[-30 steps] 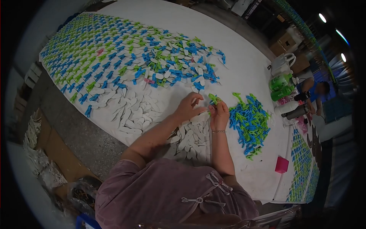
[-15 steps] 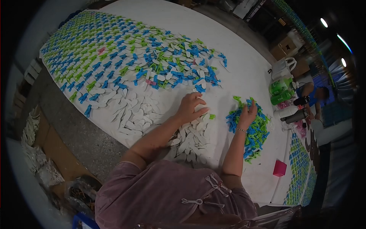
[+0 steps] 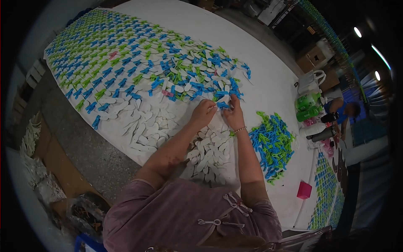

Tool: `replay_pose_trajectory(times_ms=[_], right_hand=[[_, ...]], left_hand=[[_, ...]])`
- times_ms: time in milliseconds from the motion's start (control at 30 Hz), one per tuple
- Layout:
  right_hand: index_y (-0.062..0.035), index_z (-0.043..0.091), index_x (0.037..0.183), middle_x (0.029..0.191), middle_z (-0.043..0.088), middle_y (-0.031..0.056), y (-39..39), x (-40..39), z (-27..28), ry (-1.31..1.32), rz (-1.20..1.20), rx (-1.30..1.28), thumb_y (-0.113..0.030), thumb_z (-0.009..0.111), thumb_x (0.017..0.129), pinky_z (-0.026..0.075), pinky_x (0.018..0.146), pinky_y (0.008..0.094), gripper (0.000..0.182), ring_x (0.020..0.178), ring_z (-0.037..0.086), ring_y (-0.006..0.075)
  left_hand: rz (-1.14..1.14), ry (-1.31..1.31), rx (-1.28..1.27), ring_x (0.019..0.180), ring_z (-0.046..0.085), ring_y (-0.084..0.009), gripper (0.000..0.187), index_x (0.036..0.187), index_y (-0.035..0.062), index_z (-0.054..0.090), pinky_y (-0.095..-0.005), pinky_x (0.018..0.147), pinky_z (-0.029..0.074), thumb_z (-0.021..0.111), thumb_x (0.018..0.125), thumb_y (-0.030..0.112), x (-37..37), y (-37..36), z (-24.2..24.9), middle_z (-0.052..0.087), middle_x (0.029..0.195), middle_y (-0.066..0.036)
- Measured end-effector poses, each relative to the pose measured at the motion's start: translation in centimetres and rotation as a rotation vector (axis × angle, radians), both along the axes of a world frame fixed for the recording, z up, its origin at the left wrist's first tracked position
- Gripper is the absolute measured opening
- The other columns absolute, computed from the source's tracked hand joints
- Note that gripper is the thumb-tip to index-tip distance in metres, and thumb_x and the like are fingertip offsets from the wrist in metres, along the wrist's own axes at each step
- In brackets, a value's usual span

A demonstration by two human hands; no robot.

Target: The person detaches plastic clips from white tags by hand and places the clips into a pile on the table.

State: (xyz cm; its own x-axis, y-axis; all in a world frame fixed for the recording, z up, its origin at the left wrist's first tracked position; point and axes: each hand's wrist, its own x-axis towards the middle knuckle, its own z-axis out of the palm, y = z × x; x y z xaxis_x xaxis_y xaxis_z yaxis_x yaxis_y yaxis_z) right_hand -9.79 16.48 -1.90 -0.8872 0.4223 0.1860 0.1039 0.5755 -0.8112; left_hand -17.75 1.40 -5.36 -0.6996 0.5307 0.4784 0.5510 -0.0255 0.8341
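Observation:
My left hand (image 3: 204, 113) is closed in a pinch, with a bit of white flat piece at its fingertips. Close beside it, my right hand (image 3: 234, 114) has thumb and fingers closed around a blue plastic clip (image 3: 223, 105). The fingertips nearly meet, so the contact between the two parts is partly hidden. Below my hands lies a pile of white flat oval pieces (image 3: 209, 153). To the right sits a heap of loose blue and green clips (image 3: 273, 145). Just beyond my fingers is a jumbled pile of clips with white pieces (image 3: 193, 80).
Rows of blue and green clips with white pieces (image 3: 92, 50) cover the table's left side. More white pieces (image 3: 149, 126) lie nearer. A pink box (image 3: 304, 190), green bottles (image 3: 308, 105) and dark bottles stand right, where another person (image 3: 342, 110) sits.
My right hand has left the heap of loose clips and come left to meet my left hand, bringing a blue clip. The left hand's fingers have closed from a looser spread.

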Motion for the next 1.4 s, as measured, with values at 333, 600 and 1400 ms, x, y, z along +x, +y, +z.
replay_pose_trajectory(times_ms=[333,600,1400], right_hand=[[-0.0042,0.045,0.125,0.111,0.057,0.0116,-3.5,3.0,2.1,0.208,0.050,-0.274,-0.016,0.060,0.086,0.047,0.083,0.0296,0.043,0.096,0.058,0.0185],[-0.0042,0.054,0.112,0.105,0.058,0.0154,6.9,6.8,4.8,0.342,-0.602,0.144,-0.018,0.062,0.083,0.049,0.077,0.0338,0.034,0.095,0.057,0.0250],[-0.0038,0.061,0.108,0.093,0.058,0.0020,-2.7,5.1,3.3,0.301,-0.039,-0.315,-0.006,0.061,0.086,0.046,0.062,0.0235,0.023,0.074,0.055,0.0092]], left_hand=[[-0.213,-0.558,0.107,0.066,0.055,-0.0108,0.016,0.083,0.0039,0.053,-0.0257,0.062,0.047,0.066,0.080,0.013,1.5,-0.5,2.6,0.057,0.072,-0.003],[-0.724,-0.102,-0.208,0.060,0.049,-0.0075,0.021,0.074,0.0030,0.060,-0.0235,0.054,0.038,0.065,0.083,0.020,1.5,-1.3,2.9,0.055,0.069,-0.002],[-0.120,-0.779,0.246,0.076,0.051,-0.0073,0.034,0.101,0.0045,0.056,-0.0234,0.067,0.048,0.051,0.092,0.037,0.9,0.4,2.1,0.056,0.091,-0.002]])
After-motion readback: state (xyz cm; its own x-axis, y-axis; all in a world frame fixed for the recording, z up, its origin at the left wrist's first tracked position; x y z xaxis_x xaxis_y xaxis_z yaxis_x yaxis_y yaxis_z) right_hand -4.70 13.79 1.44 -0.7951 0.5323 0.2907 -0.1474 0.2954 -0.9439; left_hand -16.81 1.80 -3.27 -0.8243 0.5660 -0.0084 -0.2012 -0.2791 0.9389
